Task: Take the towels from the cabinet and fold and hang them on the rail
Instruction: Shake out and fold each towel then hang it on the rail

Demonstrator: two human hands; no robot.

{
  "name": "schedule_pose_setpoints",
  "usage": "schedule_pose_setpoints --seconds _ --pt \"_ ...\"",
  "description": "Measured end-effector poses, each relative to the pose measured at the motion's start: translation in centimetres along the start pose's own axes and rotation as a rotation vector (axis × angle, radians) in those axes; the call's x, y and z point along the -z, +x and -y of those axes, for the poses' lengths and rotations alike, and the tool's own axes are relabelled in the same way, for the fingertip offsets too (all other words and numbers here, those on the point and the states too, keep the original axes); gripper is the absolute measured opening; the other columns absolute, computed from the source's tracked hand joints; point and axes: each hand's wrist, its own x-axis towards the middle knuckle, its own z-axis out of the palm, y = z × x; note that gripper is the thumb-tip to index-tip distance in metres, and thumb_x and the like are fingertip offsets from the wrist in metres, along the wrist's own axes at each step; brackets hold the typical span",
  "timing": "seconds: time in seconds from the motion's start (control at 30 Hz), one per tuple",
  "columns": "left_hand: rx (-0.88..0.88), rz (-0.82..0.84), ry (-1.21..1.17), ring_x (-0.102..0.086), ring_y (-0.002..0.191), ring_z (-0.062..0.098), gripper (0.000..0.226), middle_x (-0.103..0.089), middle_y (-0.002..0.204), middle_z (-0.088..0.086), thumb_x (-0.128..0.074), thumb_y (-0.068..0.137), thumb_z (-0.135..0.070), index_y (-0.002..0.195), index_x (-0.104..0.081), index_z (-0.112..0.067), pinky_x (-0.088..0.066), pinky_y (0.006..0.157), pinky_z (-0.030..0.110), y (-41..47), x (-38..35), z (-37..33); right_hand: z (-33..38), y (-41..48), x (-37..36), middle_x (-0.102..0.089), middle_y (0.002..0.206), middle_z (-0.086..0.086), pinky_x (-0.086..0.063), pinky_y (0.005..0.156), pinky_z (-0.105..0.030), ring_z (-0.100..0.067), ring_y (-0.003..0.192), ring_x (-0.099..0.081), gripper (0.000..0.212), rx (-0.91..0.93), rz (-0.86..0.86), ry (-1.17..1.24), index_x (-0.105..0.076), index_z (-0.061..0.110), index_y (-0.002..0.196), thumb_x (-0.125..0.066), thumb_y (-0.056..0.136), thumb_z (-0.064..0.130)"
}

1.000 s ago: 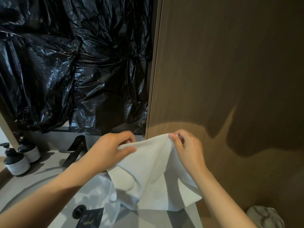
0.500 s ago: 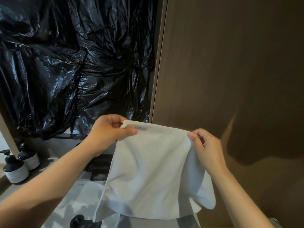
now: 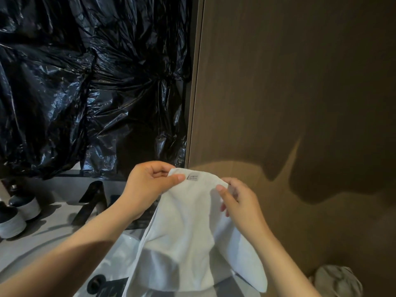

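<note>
A white towel (image 3: 188,228) hangs in front of me over the sink, with a small grey label near its top edge. My left hand (image 3: 147,185) pinches the towel's top left corner between thumb and fingers. My right hand (image 3: 237,202) pinches the top right part of the towel, close to the left hand, so the cloth bunches and droops between and below them. No rail or cabinet shelf shows in this view.
A white sink basin (image 3: 102,264) with a black drain lies below. A black faucet (image 3: 92,200) and two soap bottles (image 3: 19,213) stand at left. Black plastic sheeting (image 3: 90,82) covers the wall; a brown wood panel (image 3: 289,93) fills the right. Crumpled grey cloth (image 3: 336,281) lies bottom right.
The hands first spread the towel wide and lifted it, then came back close together, so the top edge is now narrow and the cloth folds lengthwise.
</note>
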Motion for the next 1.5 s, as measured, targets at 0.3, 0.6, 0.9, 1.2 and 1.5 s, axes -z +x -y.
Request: schedule_pose_setpoints --seconds 0.3,0.6,0.9,1.2,1.5 --pt "-0.062 -0.025 0.056 -0.071 0.066 0.013 0.013 -0.075 0.075 0.004 -0.08 0.073 -0.012 0.084 -0.075 -0.009 -0.054 0.057 0.017 -0.6 0.0 -0.2 2.9 0.2 -1.5 -0.064 0.076 0.01 -0.039 0.057 -0.011 -0.005 0.06 -0.057 0.014 0.1 0.036 0.105 -0.069 0.031 0.087 -0.058 0.096 0.031" --pt "0.049 0.067 0.056 -0.074 0.077 0.022 0.016 -0.076 0.083 0.008 -0.079 0.076 -0.019 0.089 -0.074 -0.012 -0.059 0.068 0.028 -1.8 0.6 1.3 3.3 0.3 -1.0 -0.062 0.053 0.0 -0.041 0.055 -0.01 -0.007 0.048 -0.055 0.025 0.132 0.01 0.139 -0.065 0.026 0.078 -0.052 0.1 0.027" --pt "-0.017 -0.113 0.074 -0.063 0.065 0.019 0.011 -0.071 0.069 0.006 -0.081 0.075 -0.011 0.072 -0.074 -0.019 -0.054 0.067 0.032 -2.8 -1.2 2.3 5.5 0.3 0.5 -0.065 0.059 -0.002 -0.046 0.046 -0.018 -0.01 0.044 -0.056 0.019 0.156 0.14 0.18 -0.067 0.027 0.098 -0.048 0.102 0.027" --pt "-0.148 -0.099 0.133 -0.064 0.072 0.016 0.014 -0.07 0.076 0.0 -0.08 0.076 -0.013 0.082 -0.07 -0.02 -0.055 0.069 0.021 -3.3 -3.2 1.7 6.0 -0.1 2.1 -0.059 0.057 0.0 -0.044 0.055 -0.023 -0.01 0.052 -0.055 0.024 0.238 0.058 0.072 -0.062 0.025 0.076 -0.056 0.097 0.034" --pt "-0.149 0.124 0.448 -0.062 0.069 0.014 0.013 -0.068 0.073 -0.004 -0.075 0.082 -0.032 0.075 -0.075 -0.021 -0.053 0.069 0.036 -3.7 -2.4 3.8 5.8 1.0 3.8 -0.058 0.06 0.003 -0.045 0.056 -0.019 -0.01 0.055 -0.056 0.025 0.232 -0.166 0.117 -0.062 0.019 0.078 -0.053 0.099 0.029"
